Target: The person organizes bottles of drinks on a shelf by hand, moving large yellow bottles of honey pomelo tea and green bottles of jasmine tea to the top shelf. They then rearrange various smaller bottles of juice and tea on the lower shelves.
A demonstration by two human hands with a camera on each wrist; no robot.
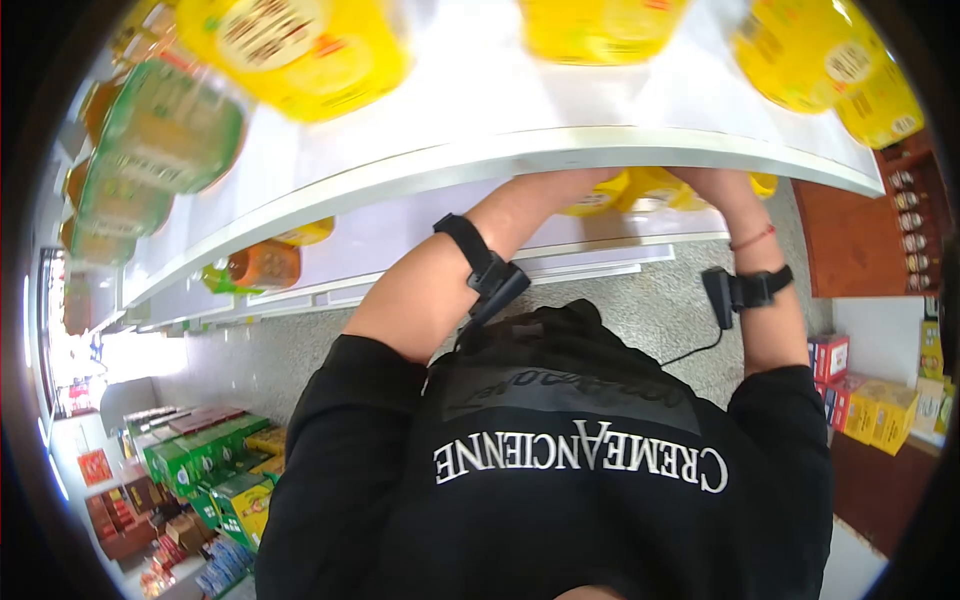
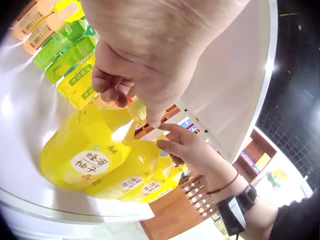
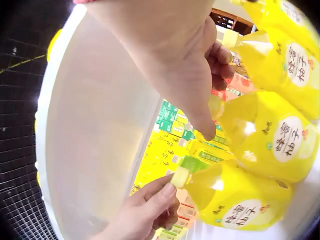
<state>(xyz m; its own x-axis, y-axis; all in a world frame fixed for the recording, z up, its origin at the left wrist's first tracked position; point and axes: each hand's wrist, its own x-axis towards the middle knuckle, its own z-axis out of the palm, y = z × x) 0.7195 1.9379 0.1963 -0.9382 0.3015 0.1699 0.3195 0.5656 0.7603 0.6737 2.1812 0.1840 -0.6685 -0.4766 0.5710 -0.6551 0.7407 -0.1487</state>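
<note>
Several yellow plastic drink bottles with white round labels stand in a row on the lower shelf. In the left wrist view my left hand [image 2: 145, 55] bends its fingers about the neck of the nearest bottle [image 2: 85, 147]. The right wrist view shows thumb and fingers pinching that bottle's pale cap [image 3: 180, 177]. My right hand [image 3: 170, 60] holds the neighbouring bottle [image 3: 270, 135] by its cap, thumb on one side and curled fingers on the other. In the head view the shelf edge above hides most of both hands.
A white upper shelf [image 1: 470, 165] overhangs both forearms and carries large yellow bottles [image 1: 300, 50] and green-labelled bottles [image 1: 170, 125]. Green, yellow and orange drinks stand farther along the lower shelf. A brown wooden cabinet [image 1: 840, 240] is on the right, stacked cartons [image 1: 215, 450] at lower left.
</note>
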